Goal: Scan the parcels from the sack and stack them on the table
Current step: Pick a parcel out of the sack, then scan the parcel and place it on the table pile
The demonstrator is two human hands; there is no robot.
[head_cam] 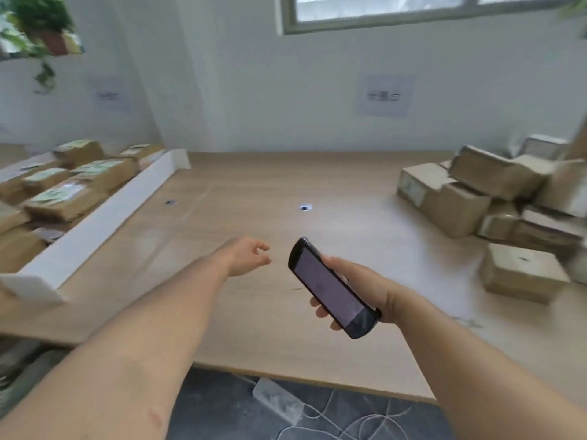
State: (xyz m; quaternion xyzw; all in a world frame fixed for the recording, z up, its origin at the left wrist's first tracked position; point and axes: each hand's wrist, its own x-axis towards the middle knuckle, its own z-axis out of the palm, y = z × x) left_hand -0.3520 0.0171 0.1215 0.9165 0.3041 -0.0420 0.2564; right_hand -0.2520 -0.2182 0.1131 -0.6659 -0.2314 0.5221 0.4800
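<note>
Parcels (pixel 470 198) lie heaped at the table's (pixel 270 185) right edge, stacking seemingly underway; right hand (pixel 368 290) grips the scanner (pixel 330 287), left hand (pixel 244 255) loose and empty; sack unseen.

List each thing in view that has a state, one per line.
left hand: empty, fingers loosely curled, above the table.
right hand: grips the handheld scanner.
handheld scanner: held off the table, screen up.
right parcels: closed, heaped unevenly on the table.
left parcels: closed, labels up, lying behind the white divider.
</note>
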